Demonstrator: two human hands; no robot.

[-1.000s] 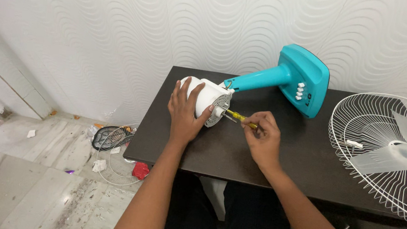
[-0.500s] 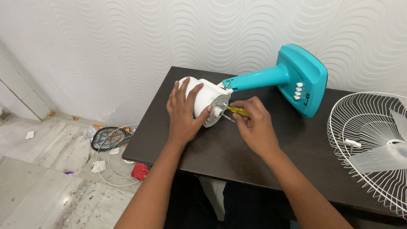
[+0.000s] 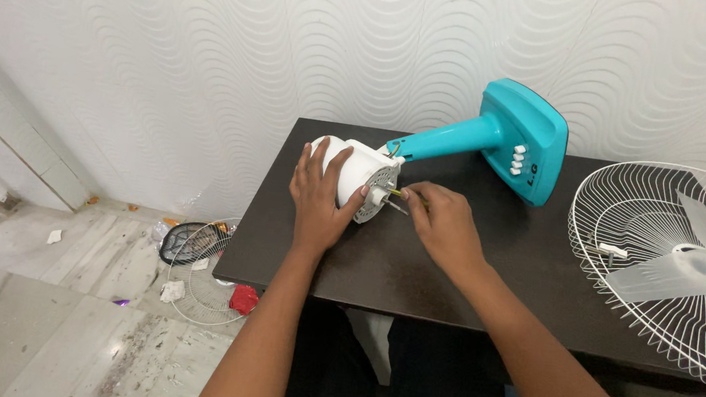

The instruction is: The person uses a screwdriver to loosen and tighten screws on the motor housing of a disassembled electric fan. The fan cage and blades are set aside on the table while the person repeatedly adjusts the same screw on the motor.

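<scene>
A table fan lies on its side on the dark table (image 3: 466, 278). Its white motor housing (image 3: 357, 171) faces me, its teal stand and base (image 3: 521, 141) point toward the wall. My left hand (image 3: 321, 197) is wrapped over the motor housing and holds it still. My right hand (image 3: 444, 224) pinches a small screwdriver (image 3: 398, 200), whose tip sits at the front plate of the motor, beside the shaft.
A white wire fan guard (image 3: 666, 263) with the pale fan blade (image 3: 691, 270) in it lies on the table's right end, overhanging the edge. On the floor to the left lie another wire guard (image 3: 195, 270), a dark object and scraps of litter.
My right hand has moved left, closer to the motor face, bringing the screwdriver in against the front plate. My left hand stays on the housing.
</scene>
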